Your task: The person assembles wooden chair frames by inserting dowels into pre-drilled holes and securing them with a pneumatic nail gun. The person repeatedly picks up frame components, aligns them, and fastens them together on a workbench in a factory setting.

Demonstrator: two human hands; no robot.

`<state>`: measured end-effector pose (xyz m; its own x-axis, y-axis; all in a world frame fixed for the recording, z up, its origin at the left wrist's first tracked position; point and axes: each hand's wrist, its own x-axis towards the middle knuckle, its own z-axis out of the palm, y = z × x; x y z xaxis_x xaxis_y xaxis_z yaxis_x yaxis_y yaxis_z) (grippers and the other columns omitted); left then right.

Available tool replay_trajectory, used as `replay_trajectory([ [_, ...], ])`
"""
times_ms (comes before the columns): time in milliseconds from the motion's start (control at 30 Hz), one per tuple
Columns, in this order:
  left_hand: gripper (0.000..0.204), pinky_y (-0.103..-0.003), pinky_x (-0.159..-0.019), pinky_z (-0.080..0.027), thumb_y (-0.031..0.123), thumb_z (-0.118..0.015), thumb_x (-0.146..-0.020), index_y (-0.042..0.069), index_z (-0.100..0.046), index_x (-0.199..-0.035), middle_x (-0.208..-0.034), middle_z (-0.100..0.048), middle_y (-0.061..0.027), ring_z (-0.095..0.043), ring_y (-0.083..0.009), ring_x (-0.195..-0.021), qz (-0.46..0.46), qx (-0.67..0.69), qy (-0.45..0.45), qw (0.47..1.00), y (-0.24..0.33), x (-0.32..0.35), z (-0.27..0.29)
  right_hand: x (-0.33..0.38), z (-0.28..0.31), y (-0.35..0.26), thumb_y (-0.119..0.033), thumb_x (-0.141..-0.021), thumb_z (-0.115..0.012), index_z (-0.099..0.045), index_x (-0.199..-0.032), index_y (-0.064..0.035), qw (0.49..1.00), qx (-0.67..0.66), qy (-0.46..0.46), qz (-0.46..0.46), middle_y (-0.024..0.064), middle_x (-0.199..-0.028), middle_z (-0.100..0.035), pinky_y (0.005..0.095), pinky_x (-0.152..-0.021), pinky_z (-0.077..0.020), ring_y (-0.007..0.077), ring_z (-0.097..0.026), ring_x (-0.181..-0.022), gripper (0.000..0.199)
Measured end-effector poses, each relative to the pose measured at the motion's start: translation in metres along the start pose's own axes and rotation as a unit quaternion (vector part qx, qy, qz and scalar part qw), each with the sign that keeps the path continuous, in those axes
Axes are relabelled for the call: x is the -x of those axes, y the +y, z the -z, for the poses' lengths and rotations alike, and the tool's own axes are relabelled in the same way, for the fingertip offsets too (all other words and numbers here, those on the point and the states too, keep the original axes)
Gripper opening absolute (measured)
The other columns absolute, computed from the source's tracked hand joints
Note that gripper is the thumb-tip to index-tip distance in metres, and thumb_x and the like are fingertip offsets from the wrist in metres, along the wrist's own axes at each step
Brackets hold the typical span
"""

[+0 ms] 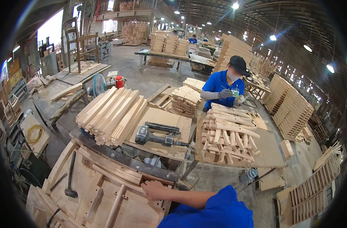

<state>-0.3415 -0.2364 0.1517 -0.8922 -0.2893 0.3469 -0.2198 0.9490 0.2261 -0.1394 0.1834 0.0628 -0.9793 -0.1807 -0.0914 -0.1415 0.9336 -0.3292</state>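
Note:
My right hand (153, 190) comes in from the lower right on a blue-sleeved arm. It lies on a wooden frame piece (116, 173) on the plywood jig table (82, 178), fingers curled down onto the wood. A round wooden dowel (115, 207) lies just below-left of the hand. A black hammer (70, 178) lies on the table to the left. A black pneumatic nail gun (158, 136) rests on a board above the hand. My left hand is not in view.
A pile of long pale slats (109, 114) lies behind the jig. Stacked shaped wood parts (226, 138) fill a table at right, where a co-worker in a blue shirt (224, 85) stands. A fan (97, 85) and more timber stacks surround the aisle.

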Motion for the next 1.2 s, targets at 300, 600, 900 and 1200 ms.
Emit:
replay_trajectory([
  [300,0.054,-0.049,-0.117,-0.042,0.011,-0.063,-0.094,-0.005,-0.056,-0.145,-0.142,-0.061,-0.0274,-0.057,-0.0444,-0.134,-0.012,0.011,0.013,1.000,0.010,0.005,0.002,-0.022,-0.001,0.014,-0.027,-0.091,-0.071,-0.055,-0.126,0.0045,0.980,-0.133,-0.111,-0.100,0.0328,-0.112,-0.073,0.0609,-0.089,-0.0566,0.0508,-0.071,-0.106,0.050],
  [600,0.058,-0.049,-0.119,-0.041,0.007,-0.062,-0.092,-0.005,-0.055,-0.148,-0.145,-0.060,-0.0279,-0.055,-0.0446,-0.137,-0.045,0.070,0.118,0.990,0.007,0.067,0.032,0.030,0.079,-0.005,-0.027,-0.092,-0.070,-0.053,-0.124,0.0063,0.984,-0.170,0.001,-0.045,0.0342,-0.102,-0.070,0.0595,-0.089,-0.0527,0.0525,-0.068,-0.101,0.049],
  [900,0.062,-0.049,-0.120,-0.040,0.003,-0.062,-0.090,-0.005,-0.053,-0.151,-0.149,-0.058,-0.0283,-0.054,-0.0448,-0.140,-0.081,0.165,0.136,0.973,0.050,0.323,0.052,0.112,0.191,0.068,-0.015,-0.093,-0.083,-0.050,-0.133,-0.0044,0.779,-0.627,0.008,0.004,0.0046,-0.089,-0.063,0.0261,-0.052,-0.0553,0.0104,-0.066,-0.063,0.053],
  [1200,0.047,-0.044,-0.113,-0.050,0.006,-0.070,-0.097,0.001,-0.063,-0.143,-0.138,-0.067,-0.0194,-0.063,-0.0351,-0.133,-0.116,0.189,0.182,0.958,0.114,0.316,0.141,0.140,0.256,0.071,-0.008,-0.091,-0.081,-0.054,-0.135,0.0008,0.584,-0.787,0.063,0.187,0.0065,-0.087,-0.065,0.0273,-0.045,-0.0510,0.0135,-0.063,-0.057,0.053],
])
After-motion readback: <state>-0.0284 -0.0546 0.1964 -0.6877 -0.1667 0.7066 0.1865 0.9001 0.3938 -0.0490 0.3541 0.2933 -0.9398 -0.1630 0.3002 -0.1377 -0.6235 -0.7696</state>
